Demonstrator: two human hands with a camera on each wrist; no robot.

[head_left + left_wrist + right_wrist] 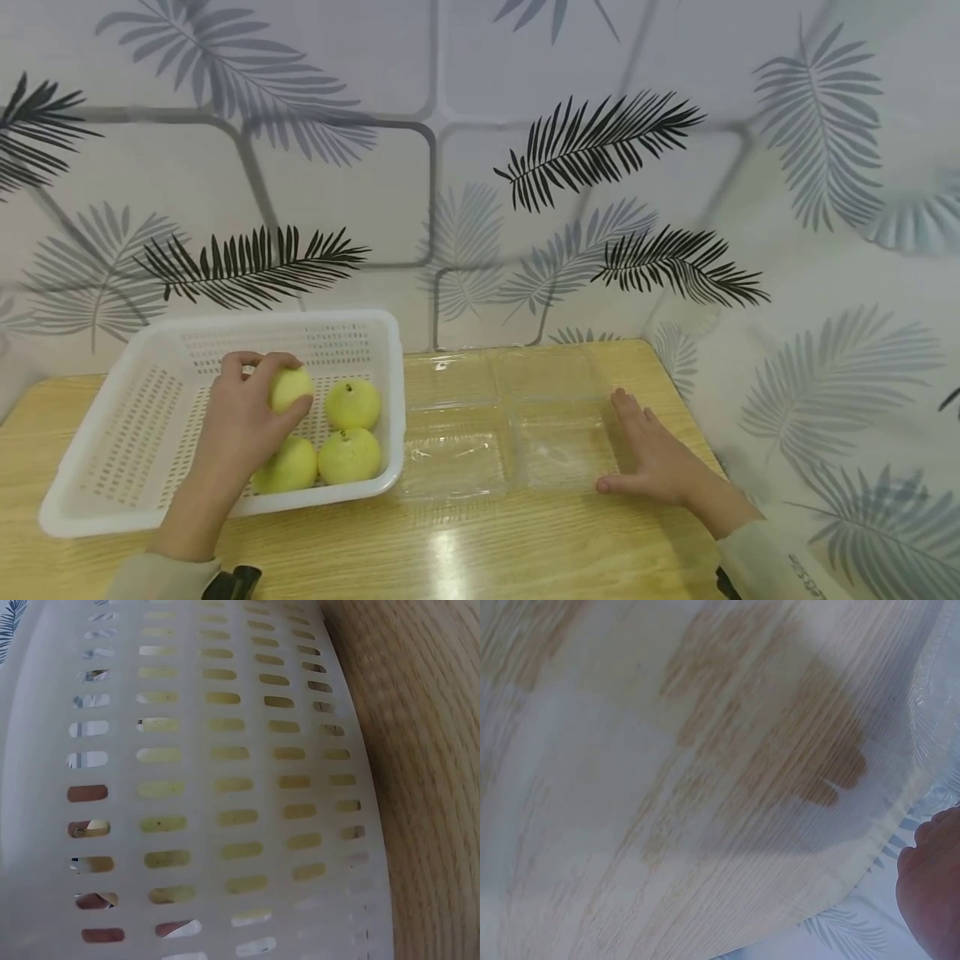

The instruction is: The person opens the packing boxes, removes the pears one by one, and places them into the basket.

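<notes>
In the head view my left hand point(251, 412) reaches into a white slotted basket point(396, 392) and grips a round yellow-green pear point(291, 389) between thumb and fingers. Three similar pears lie at the basket's right end: one pear point(353, 404) at the back, another pear point(349, 457) in front, and a third pear point(288, 467) partly behind my wrist. My right hand point(652, 462), thumb and fingers spread, rests at the right edge of a clear plastic tray point(512, 450) with several compartments. The left wrist view shows yellow fruit through the basket wall point(199, 802).
The basket and tray stand side by side on a wood-grain table point(360, 554). Directly behind it rises a wall point(480, 167) with a leaf pattern. The table's right edge runs close by my right hand.
</notes>
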